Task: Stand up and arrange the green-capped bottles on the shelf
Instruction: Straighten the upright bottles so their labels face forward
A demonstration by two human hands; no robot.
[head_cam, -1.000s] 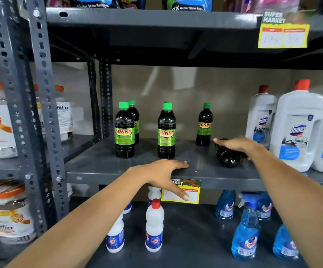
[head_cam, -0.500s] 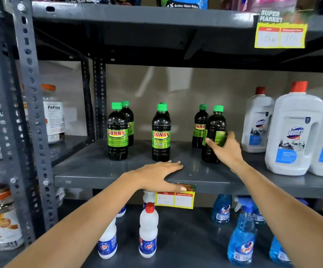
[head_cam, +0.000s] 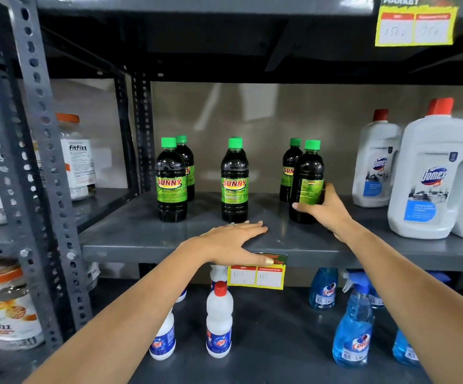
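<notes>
Your right hand (head_cam: 327, 214) is wrapped around the lower body of a green-capped bottle (head_cam: 308, 184) just right of the frame's centre, thumb across the front below the label and the other fingers round the far side, so that grip is pinching the bottle. The bottle stands upright on the grey shelf (head_cam: 141, 239), with its base on the shelf surface. Just behind it and slightly to the left stands a second bottle (head_cam: 290, 167), also upright, partly hidden by the one you hold.

Your left hand (head_cam: 233, 242) lies flat on the shelf's front edge at the centre of the frame, fingers spread and pressed down on the metal, thumb hanging over the yellow price tag (head_cam: 256, 277) (nothing is in that grip).

Directly above that hand an upright middle bottle (head_cam: 234, 181) shows its label to you. Further left stands a front-left bottle (head_cam: 171, 181), with a rear-left bottle (head_cam: 187, 164) close behind it. White cleaner jugs (head_cam: 432, 173) with red caps fill the right of the shelf
</notes>
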